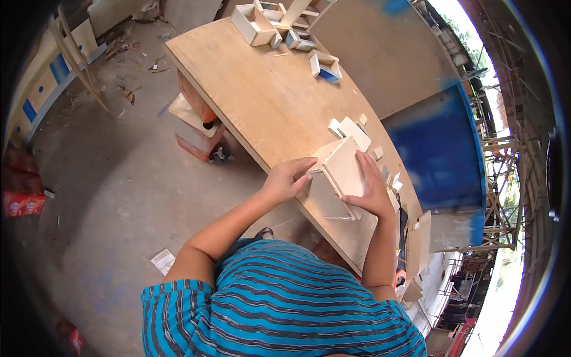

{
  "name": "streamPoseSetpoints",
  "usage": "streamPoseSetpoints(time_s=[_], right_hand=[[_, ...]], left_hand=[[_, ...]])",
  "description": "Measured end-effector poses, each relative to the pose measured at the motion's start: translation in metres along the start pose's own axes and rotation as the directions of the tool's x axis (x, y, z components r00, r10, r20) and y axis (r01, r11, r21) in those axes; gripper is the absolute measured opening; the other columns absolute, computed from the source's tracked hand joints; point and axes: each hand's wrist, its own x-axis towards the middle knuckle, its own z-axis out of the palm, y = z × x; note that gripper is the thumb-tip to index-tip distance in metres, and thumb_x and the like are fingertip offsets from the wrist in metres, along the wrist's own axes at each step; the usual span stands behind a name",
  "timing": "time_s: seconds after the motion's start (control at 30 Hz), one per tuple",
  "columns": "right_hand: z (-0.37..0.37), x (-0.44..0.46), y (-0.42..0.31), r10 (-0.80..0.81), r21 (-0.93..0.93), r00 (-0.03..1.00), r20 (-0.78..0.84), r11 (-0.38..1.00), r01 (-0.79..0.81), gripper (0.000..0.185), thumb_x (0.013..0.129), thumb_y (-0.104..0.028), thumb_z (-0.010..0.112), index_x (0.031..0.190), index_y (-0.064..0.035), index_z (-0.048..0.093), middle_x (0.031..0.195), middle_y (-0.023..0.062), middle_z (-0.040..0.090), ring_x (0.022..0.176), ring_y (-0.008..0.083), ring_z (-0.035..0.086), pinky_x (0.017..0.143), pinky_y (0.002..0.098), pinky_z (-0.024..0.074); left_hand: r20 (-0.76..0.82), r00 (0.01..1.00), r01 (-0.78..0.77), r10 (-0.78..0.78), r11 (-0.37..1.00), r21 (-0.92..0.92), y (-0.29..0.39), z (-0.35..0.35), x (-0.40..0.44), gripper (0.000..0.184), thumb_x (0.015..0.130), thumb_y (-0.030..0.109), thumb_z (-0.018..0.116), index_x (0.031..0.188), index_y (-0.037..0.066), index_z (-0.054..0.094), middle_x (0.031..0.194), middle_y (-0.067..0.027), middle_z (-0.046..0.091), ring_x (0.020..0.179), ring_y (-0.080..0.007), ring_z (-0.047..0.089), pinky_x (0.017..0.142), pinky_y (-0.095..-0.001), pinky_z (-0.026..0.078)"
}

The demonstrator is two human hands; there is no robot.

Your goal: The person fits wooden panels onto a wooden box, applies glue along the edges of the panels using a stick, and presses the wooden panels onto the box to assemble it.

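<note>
While the wooden box (345,169) sits between, left fingers (303,162) and right fingers (369,166) clasp it.

Red packages (24,189) sit on the littered concrete floor (128,196); beyond the bench (256,89) is a partly blue-painted panel (437,157).

A small box (348,168) of pale, bare wood, with straight edges and flat panels, sits at the near edge of a wooden table (256,95). It is held between two bare hands: the left hand (376,193) lies along its broad, smooth panel, and the right hand (289,179) touches the opposite side. The box is set at a slant to the table's edge. Small pale wood blocks (354,132) lie just beyond it. Whether its underside is closed cannot be seen.
</note>
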Motion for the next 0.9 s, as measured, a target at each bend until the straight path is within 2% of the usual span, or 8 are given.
streamPoseSetpoints(time_s=[0.17,0.27,0.47,0.57,0.67,0.77,0.9], right_hand=[[0.000,-0.001,-0.004,0.013,0.002,1.000,-0.011,1.000,-0.013,0.105,0.051,-0.032,0.079,0.143,-0.0064,0.034,0.146,0.0152,0.037,0.139,0.0310,0.028,0.113,0.0402,0.0238],[0.004,-0.001,0.000,0.036,0.060,0.999,-0.030,0.998,-0.035,0.109,0.047,-0.038,0.080,0.144,-0.0159,0.036,0.147,0.0194,0.033,0.138,0.0354,0.029,0.110,0.0512,0.0194],[0.005,-0.003,-0.001,0.019,0.005,0.998,-0.065,1.000,-0.019,0.107,0.048,-0.038,0.079,0.143,-0.0164,0.037,0.145,0.0209,0.036,0.135,0.0361,0.031,0.109,0.0505,0.0186],[0.002,-0.004,-0.006,0.024,-0.058,0.998,-0.063,0.998,-0.028,0.105,0.049,-0.034,0.077,0.143,-0.0095,0.037,0.142,0.0191,0.040,0.135,0.0352,0.033,0.110,0.0428,0.0262],[0.000,-0.004,-0.005,0.004,-0.069,0.998,-0.055,0.998,-0.008,0.105,0.049,-0.035,0.077,0.143,-0.0095,0.037,0.143,0.0199,0.039,0.135,0.0355,0.032,0.110,0.0431,0.0263],[0.003,-0.004,0.003,0.000,-0.015,0.999,-0.046,1.000,0.000,0.107,0.048,-0.040,0.079,0.144,-0.0165,0.036,0.144,0.0219,0.036,0.135,0.0368,0.031,0.109,0.0513,0.0182],[0.003,-0.005,0.005,0.014,-0.025,0.999,-0.029,1.000,-0.014,0.107,0.048,-0.041,0.079,0.144,-0.0176,0.036,0.146,0.0223,0.034,0.136,0.0373,0.030,0.109,0.0532,0.0185]], left_hand=[[0.018,1.000,0.022,-0.023,1.000,0.011,0.003,0.000,-0.001,0.039,0.084,0.008,0.058,0.122,0.005,0.059,0.119,-0.0163,0.062,0.098,-0.0254,0.066,0.081,-0.0314,0.053],[0.005,1.000,-0.006,0.005,0.999,0.041,0.002,0.001,-0.002,0.038,0.084,0.008,0.056,0.122,0.005,0.060,0.119,-0.0164,0.062,0.099,-0.0272,0.066,0.083,-0.0319,0.053],[-0.013,0.999,-0.030,0.031,0.993,0.112,0.004,0.003,-0.003,0.037,0.086,0.008,0.056,0.122,0.005,0.060,0.118,-0.0164,0.062,0.100,-0.0293,0.065,0.086,-0.0328,0.052],[-0.025,0.999,-0.016,0.019,0.993,0.116,0.002,0.006,-0.004,0.036,0.086,0.008,0.057,0.122,0.006,0.060,0.118,-0.0163,0.063,0.101,-0.0292,0.065,0.087,-0.0329,0.051],[-0.028,1.000,0.002,0.000,0.995,0.099,0.001,0.007,-0.005,0.035,0.086,0.007,0.057,0.121,0.005,0.060,0.117,-0.0163,0.063,0.103,-0.0291,0.064,0.088,-0.0328,0.050],[-0.034,0.999,0.001,0.002,0.996,0.091,0.000,0.007,-0.005,0.035,0.086,0.006,0.056,0.121,0.005,0.060,0.116,-0.0162,0.063,0.103,-0.0289,0.064,0.089,-0.0328,0.050],[-0.043,0.999,0.006,-0.003,0.997,0.078,0.001,0.009,-0.006,0.034,0.087,0.006,0.056,0.121,0.004,0.060,0.115,-0.0170,0.064,0.103,-0.0283,0.064,0.088,-0.0323,0.050]])
